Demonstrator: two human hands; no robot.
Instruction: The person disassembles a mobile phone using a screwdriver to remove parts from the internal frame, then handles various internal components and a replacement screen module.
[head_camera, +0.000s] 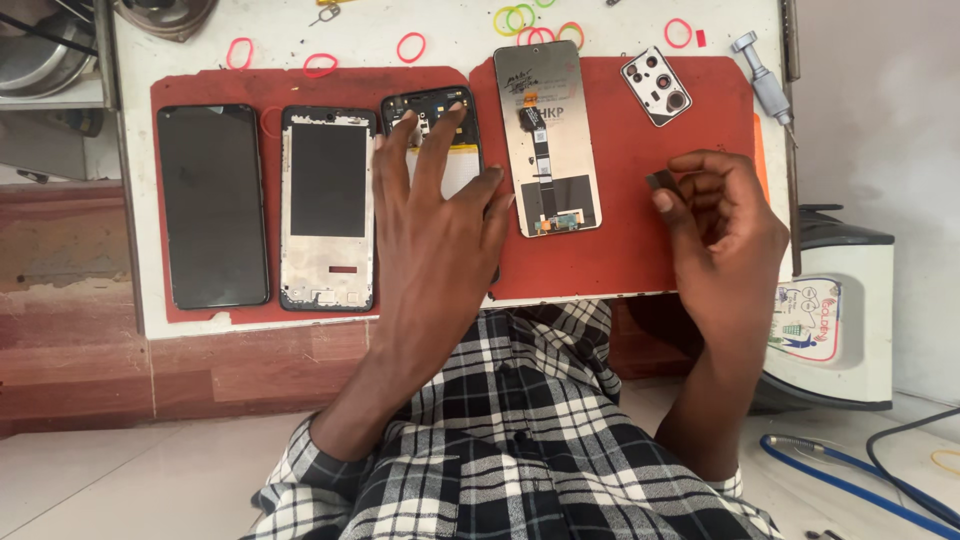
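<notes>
**Opened phone under the left hand, small dark part pinched in the right**

The opened phone (440, 130) lies in the upper middle of the frame on a red mat (620, 250). The left hand (440, 225) rests flat over it, fingers (445, 125) spread, the tips touching its exposed top end. At centre right the right hand (725, 210) is curled, thumb and forefinger pinching a small dark part (662, 181) just above the mat.

Just right of the opened phone lies a screen panel (548, 140), face down, its ribbon cable showing. Further right, near the top, sits a camera cover (656, 85). Left of the hand lie a bare phone frame (328, 208) and, beyond it, a dark phone (213, 205). Rubber bands (411, 47) are scattered along the top of the white bench (300, 30), and a screwdriver (765, 85) lies at the upper right edge.

Risks, as I judge them: the pinched part is tiny and could slip and be lost against the mat or fall off the near edge of the bench. Pressure from the flat hand could strain exposed connectors. The ribbon cable lies close to the left thumb and could be snagged.

The palm hides most of the opened phone, so its lower half cannot be read. What the pinched part is cannot be made out. The screwdriver's tip is hard to see.
</notes>
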